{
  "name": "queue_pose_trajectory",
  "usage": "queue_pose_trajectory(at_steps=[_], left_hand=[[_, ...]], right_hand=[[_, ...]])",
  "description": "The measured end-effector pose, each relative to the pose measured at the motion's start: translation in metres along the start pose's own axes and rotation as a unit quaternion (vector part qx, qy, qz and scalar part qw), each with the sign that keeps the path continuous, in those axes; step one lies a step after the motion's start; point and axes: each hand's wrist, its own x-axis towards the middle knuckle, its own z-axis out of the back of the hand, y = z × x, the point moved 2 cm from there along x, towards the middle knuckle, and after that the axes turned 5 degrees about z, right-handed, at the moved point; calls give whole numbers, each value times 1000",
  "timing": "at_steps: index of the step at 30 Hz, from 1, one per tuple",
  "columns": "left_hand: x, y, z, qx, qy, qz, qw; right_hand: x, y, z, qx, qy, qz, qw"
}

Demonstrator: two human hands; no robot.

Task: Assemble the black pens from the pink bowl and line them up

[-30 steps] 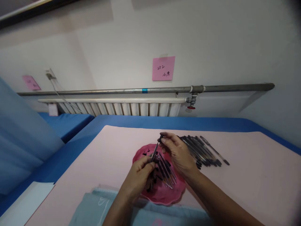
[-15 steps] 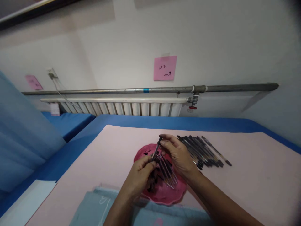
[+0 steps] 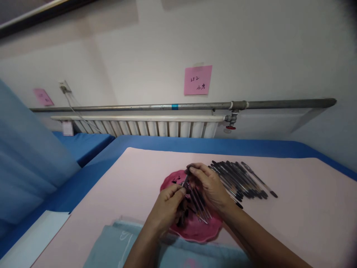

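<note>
A slim pen is held tilted over a pink scalloped plate. My left hand pinches its lower part, with the fingers closed. At its upper, dark end, my right hand grips it between thumb and fingers. Clear pen barrels and small black parts lie in the plate beneath my hands, partly covered by them. To the right of my right hand, several black-capped pens are laid side by side in a slanted row.
Pink sheeting covers the blue bed-like table. A folded blue-green cloth lies at the near edge, and a white board at left. Behind stand a radiator and a pipe; a blue curtain hangs left.
My right hand has come slightly lower along the pen, nearer my left hand, so less of the pen shows between them. The view has shifted a little.
</note>
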Motion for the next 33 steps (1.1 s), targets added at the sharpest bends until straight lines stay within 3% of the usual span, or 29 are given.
queue_pose_trajectory(at_steps=[9,17,33], left_hand=[[1,0,-1,-11,-7,9,1000],[4,5,0,-16,-13,-4,1000],[5,3,0,-17,-41,-18,999]], right_hand=[[-6,2,-8,-18,-28,21,999],[-11,-3,-14,8,-15,-43,999],[-15,-7,-19,-8,20,-64,998]])
